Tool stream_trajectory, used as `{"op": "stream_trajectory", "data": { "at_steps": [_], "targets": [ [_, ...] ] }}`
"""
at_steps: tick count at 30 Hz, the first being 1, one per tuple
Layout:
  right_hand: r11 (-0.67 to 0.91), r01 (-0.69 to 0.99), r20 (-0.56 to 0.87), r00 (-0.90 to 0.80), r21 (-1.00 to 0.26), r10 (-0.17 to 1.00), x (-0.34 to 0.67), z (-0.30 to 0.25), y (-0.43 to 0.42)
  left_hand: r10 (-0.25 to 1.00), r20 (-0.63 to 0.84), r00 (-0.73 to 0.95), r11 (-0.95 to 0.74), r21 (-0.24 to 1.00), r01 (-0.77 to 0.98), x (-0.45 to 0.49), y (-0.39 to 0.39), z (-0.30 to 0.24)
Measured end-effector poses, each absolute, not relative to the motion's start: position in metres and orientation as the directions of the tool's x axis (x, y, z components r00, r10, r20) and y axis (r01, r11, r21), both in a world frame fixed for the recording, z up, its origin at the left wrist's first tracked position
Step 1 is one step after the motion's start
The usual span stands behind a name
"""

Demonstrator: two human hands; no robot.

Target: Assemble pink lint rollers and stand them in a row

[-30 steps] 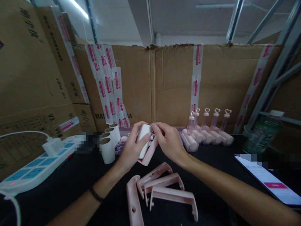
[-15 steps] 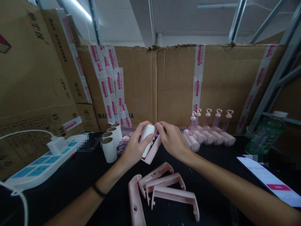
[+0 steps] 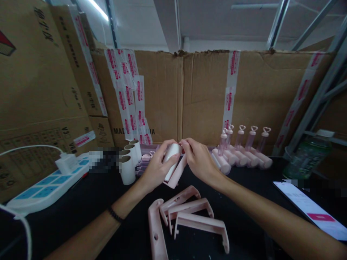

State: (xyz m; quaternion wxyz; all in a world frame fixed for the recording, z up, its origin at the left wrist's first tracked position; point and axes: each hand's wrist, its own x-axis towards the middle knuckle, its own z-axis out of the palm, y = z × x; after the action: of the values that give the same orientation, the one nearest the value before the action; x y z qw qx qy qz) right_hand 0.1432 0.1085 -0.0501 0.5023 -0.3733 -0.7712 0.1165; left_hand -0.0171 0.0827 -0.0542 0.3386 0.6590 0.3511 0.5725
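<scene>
My left hand (image 3: 155, 169) is closed around a white roll (image 3: 172, 153), thumb across its side. Against the roll lies a pink U-shaped bracket (image 3: 177, 176), slanting down to the left. My right hand (image 3: 199, 159) pinches the upper end of this bracket beside the roll's top; the fingertips partly hide that end. Just below my hands, several loose pink brackets (image 3: 200, 222) lie on the black tabletop (image 3: 119, 242). Left of my left hand stand several white rolls (image 3: 128, 171) with brown cores, upright in a row.
At the back right are several finished-looking pink rollers with clear handles (image 3: 238, 155). A lit phone (image 3: 309, 209) and a green bottle (image 3: 307, 155) sit at the right. A white power strip (image 3: 48, 184) with a cable lies left. Taped cardboard (image 3: 162, 90) walls the back.
The view has shifted slightly. Both hands keep their hold on the roll and the bracket, with barely any movement between them.
</scene>
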Motion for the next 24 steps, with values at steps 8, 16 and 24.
{"op": "stream_trajectory", "data": {
  "at_steps": [8,16,24],
  "targets": [
    [0.682,0.411,0.667,-0.206,-0.604,0.716,0.146,-0.054,0.111,0.877,0.466,0.114,-0.47,0.882,0.01,-0.016,0.08,-0.057],
    [0.741,0.175,0.722,-0.169,-0.648,0.671,0.153,-0.06,0.113,0.905,0.343,0.253,-0.36,0.933,0.024,-0.017,0.075,-0.071],
    [0.576,-0.246,0.622,-0.198,-0.78,0.758,0.137,-0.066,0.118,0.874,0.404,0.27,-0.414,0.91,-0.024,-0.014,0.074,-0.07]
  ]
}}
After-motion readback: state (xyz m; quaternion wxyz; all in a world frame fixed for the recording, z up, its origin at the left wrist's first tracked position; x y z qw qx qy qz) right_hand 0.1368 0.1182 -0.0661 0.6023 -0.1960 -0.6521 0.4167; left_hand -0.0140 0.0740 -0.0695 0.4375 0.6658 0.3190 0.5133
